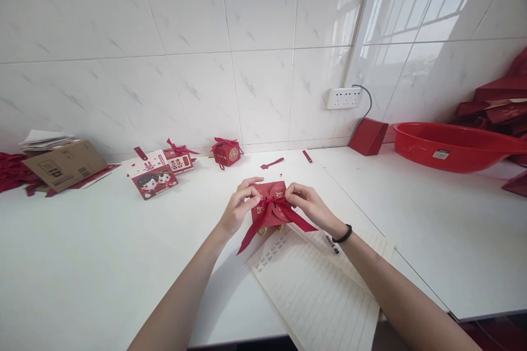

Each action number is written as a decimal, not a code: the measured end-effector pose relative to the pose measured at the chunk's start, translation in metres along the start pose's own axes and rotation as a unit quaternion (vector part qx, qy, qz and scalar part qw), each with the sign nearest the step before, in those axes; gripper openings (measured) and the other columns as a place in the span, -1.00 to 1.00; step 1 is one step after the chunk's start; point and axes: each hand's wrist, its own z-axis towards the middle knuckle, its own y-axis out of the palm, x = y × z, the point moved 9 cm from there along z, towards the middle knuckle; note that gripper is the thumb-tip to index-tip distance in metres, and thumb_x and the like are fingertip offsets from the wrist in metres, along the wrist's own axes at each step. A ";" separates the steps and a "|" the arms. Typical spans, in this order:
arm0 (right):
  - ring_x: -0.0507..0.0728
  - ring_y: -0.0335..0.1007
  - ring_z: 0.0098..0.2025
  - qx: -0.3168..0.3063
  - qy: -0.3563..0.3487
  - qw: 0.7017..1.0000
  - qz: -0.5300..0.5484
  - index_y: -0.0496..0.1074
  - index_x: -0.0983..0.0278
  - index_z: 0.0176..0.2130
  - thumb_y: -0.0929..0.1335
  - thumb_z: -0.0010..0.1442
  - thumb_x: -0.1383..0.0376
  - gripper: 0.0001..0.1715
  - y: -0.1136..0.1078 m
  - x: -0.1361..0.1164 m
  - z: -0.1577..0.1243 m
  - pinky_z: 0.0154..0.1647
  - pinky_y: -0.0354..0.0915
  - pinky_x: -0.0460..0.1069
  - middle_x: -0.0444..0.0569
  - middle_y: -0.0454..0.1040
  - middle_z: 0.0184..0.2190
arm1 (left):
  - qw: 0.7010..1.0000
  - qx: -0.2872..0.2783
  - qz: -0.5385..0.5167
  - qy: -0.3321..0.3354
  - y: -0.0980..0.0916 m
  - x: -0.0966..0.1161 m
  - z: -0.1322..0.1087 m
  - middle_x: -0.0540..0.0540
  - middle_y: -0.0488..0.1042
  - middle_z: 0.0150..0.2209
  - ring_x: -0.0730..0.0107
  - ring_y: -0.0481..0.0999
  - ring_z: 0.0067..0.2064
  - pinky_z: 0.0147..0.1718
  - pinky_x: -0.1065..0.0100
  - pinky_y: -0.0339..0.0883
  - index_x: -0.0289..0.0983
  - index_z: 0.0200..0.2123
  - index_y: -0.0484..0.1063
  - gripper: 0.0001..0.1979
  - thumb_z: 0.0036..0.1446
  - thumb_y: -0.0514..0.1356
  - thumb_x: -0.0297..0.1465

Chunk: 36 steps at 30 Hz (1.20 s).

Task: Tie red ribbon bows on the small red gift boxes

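A red gift box (269, 187) with gold characters and curved top flaps stands at the middle of the table. Across its top lies a dark red ribbon (252, 233), crossed at the centre, its two tails hanging over the near side. My left hand (241, 205) pinches the ribbon at the box's left edge. On the opposite side, my right hand (308, 203), with a black band at the wrist, pinches it too. Fingertips hide the held parts of the ribbon. Yellow bits show under the box's near edge.
An open lined notebook (317, 285) with a pen (331, 244) lies just in front. Behind are a tied red box (227, 153), printed cards (154, 180) and a ribbon scrap (272, 163). Cardboard (66, 164) lies left; a red basin (453, 148) stands right, below a socket strip (343, 98).
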 end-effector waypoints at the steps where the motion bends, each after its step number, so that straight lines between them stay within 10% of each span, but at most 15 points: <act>1: 0.00 0.10 -0.49 0.000 0.001 1.000 0.001 0.25 0.27 -0.51 0.30 0.06 0.21 -0.79 0.000 0.000 0.000 -0.43 0.11 -0.06 -0.16 0.21 -0.53 | 1.000 -0.001 -0.005 0.000 0.000 0.000 0.000 -0.16 0.31 0.04 0.03 0.18 0.15 0.03 0.07 0.10 -0.26 -0.58 0.28 -0.78 0.06 0.07 -0.31; 25: 0.05 0.23 -0.39 0.008 -0.039 0.999 0.004 0.34 0.29 -0.45 0.37 0.06 0.11 -0.71 -0.003 -0.009 -0.003 -0.34 0.18 -0.03 -0.09 0.33 -0.45 | 0.999 0.039 0.005 -0.014 -0.004 -0.001 0.000 -0.19 0.38 -0.02 0.13 0.34 0.00 -0.14 0.19 0.23 -0.27 -0.52 0.28 -0.76 0.12 0.07 -0.26; 36: 0.00 0.14 -0.49 0.035 -0.025 0.999 0.004 0.31 0.28 -0.45 0.37 0.04 0.04 -0.65 -0.006 -0.007 -0.001 -0.46 0.14 -0.07 -0.12 0.30 -0.49 | 0.989 0.074 0.097 0.085 -0.004 0.007 -0.008 -0.19 0.34 -0.05 0.25 0.38 -0.08 -0.19 0.25 0.25 -0.23 -0.32 0.13 -0.78 -0.06 0.11 -0.51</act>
